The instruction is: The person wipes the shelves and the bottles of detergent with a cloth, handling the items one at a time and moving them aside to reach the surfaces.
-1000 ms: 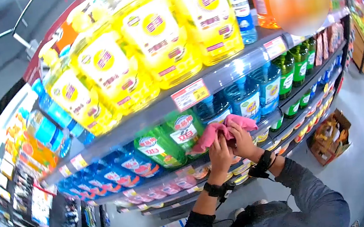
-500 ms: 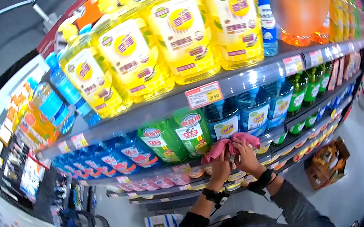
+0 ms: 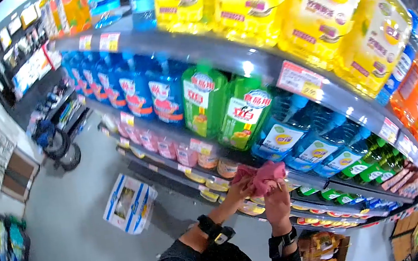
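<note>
A crumpled pink cloth (image 3: pixel 267 176) is bunched between my two hands, just in front of a shelf edge below the blue bottles (image 3: pixel 280 139). My left hand (image 3: pixel 238 192) grips its left part with bent fingers. At its lower right side, my right hand (image 3: pixel 278 203) holds the cloth too, fingers pointing up. Green bottles (image 3: pixel 241 113) stand on the shelf above and to the left of the cloth. Small pink jars (image 3: pixel 186 154) sit on the shelf below, left of my hands.
Large yellow bottles (image 3: pixel 322 10) line the upper shelf, above a price tag (image 3: pixel 299 79). On the floor are a white and blue package (image 3: pixel 130 204) at the left and an open cardboard box (image 3: pixel 322 250) at the lower right. A dark round bin (image 3: pixel 67 154) stands further left.
The view has turned and tilted down, so the shelves slant and more floor shows at the left. Both hands still hold the cloth, which is now bunched more tightly at the shelf edge.
</note>
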Demonstrator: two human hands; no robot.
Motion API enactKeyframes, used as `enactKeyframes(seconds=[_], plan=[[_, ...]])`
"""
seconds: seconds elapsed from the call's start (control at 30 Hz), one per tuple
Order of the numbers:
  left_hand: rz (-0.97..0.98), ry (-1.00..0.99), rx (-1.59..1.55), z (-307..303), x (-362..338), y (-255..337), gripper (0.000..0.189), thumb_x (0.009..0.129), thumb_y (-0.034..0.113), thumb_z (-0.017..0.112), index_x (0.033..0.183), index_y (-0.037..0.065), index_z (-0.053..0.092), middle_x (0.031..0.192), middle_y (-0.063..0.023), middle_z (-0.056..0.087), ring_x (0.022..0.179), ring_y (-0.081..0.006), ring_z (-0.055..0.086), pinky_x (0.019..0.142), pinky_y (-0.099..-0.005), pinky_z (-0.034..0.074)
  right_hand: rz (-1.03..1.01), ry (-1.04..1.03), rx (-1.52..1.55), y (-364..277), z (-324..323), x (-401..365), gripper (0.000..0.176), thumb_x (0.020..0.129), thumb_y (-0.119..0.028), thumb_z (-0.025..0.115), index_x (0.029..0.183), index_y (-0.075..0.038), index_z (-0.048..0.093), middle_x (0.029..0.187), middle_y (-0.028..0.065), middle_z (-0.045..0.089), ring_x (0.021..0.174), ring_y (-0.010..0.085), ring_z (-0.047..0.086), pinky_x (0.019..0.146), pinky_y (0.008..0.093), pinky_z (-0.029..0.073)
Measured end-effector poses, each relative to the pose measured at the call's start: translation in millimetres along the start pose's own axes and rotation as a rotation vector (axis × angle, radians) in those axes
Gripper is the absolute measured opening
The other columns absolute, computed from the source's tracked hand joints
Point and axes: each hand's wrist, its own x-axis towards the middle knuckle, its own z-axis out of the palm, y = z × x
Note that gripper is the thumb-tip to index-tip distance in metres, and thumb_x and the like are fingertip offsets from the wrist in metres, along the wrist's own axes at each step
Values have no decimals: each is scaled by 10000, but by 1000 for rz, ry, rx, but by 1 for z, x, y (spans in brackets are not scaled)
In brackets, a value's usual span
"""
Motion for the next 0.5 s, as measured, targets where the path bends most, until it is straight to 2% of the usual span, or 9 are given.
enactKeyframes(seconds=[0.03,0.07,0.13,0.17,0.27,0.33,0.4,0.43,0.5], plan=[[27,-5,-79,0,-13,-6,374,819,326,460,987,-5,509,831,-20,544,774,-110,498,715,-259,399,79,-13,164,4,3,0,514,654,-83,525,1140,-70,359,1098,102,428,1042,222,410,859,310,346],[243,19,-52,-4,-22,-1,359,809,315,481,1002,14,507,842,-20,546,761,-117,506,705,-275,410,158,-18,331,8,4,-2,523,640,-142,534,1128,-64,363,1084,105,441,1044,234,411,884,328,326],[-613,39,-785,-11,-42,-9,374,804,329,492,1028,30,500,890,-25,553,783,-133,518,733,-289,409,244,-40,321,22,-1,-5,559,633,-223,536,1138,-60,359,1109,100,438,1051,234,408,902,340,308],[-797,77,-741,-20,-54,-24,371,814,330,481,1067,59,476,951,-31,542,841,-133,515,771,-313,402,298,2,387,29,-1,-6,506,654,-187,519,1127,-67,384,1111,97,436,1063,228,395,905,344,305],[-566,21,-955,-27,-89,-36,380,818,359,466,1087,92,452,983,-26,524,858,-137,513,771,-310,409,394,92,384,44,10,-9,427,683,-125,482,1103,-73,432,1140,91,427,1085,228,379,923,354,287],[-528,-60,-819,-36,-84,-53,377,820,382,451,1088,117,437,986,-11,513,881,-126,502,765,-290,413,457,54,554,55,11,-13,401,693,-109,469,1093,-79,456,1163,95,422,1089,236,377,931,360,283],[-412,76,-679,-46,-82,-57,370,820,402,441,1068,128,450,972,-5,516,882,-115,494,756,-262,413,454,44,475,66,7,-16,397,703,-119,470,1098,-92,462,1175,93,417,1088,234,376,933,362,283],[-530,161,-1097,-54,-77,-72,334,832,377,429,1058,132,457,950,-6,516,844,-116,497,741,-256,418,407,-3,502,69,8,-15,407,689,-94,458,1096,-79,460,1176,103,418,1091,237,377,933,365,277],[-545,270,-1064,-70,-73,-89,316,834,352,434,1051,125,460,942,-8,516,816,-124,501,730,-265,424,356,-62,523,74,9,-9,417,676,-69,447,1093,-65,458,1177,114,419,1093,241,377,934,368,271]])
